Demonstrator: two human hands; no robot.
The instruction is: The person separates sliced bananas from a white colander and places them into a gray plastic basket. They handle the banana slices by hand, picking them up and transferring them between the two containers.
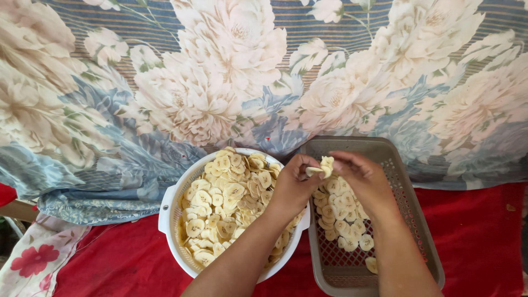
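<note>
My left hand (291, 187) and my right hand (360, 179) meet above the near edge of a grey-brown slotted tray (410, 192). Together they pinch a small clump of pale banana slices (323, 166) between the fingertips. Below the hands, several banana slices (341, 214) lie spread on the tray floor. To the left stands a round white colander (168, 209) heaped with many more banana slices (225, 203). My left forearm crosses over the colander's right rim.
A red cloth (478, 236) covers the surface under colander and tray. A large floral cloth in cream and blue (220, 82) drapes behind them. A white cloth with red flowers (38, 258) lies at the lower left.
</note>
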